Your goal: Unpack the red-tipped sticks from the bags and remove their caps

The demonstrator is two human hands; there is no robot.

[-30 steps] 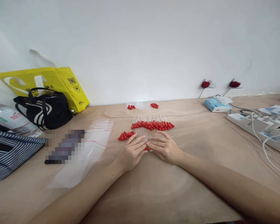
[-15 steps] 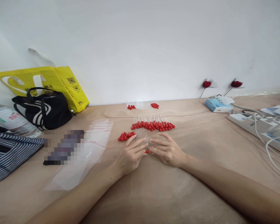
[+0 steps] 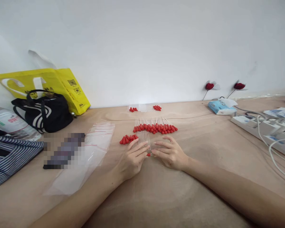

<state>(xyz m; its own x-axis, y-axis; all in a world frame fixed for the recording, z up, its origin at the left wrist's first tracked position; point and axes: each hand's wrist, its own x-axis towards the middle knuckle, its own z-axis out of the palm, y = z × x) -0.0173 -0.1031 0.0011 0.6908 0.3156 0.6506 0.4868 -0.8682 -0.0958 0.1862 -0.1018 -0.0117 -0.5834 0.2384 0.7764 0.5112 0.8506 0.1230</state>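
Observation:
A clear-tubed dropper with a red rubber bulb lies crosswise between my hands. My left hand is closed at its bulb end, its fingers also reaching over part of the row of clear tubes behind. My right hand pinches toward the tube end of the same dropper, with most of the grip hidden. Left of that row sit several red bulbs, partly covered by my left fingers. Farther back, a wide row of red-bulbed droppers lies with tubes pointing to the wall.
A clear bag with droppers lies by the wall. Zip bags and a blurred-out item are on the left, near black and yellow bags. At right are a tissue pack and a power strip.
The dropper between my hands has shifted slightly left, and a bit of clear tube now shows beside its red bulb. Both hands stay nearly in place.

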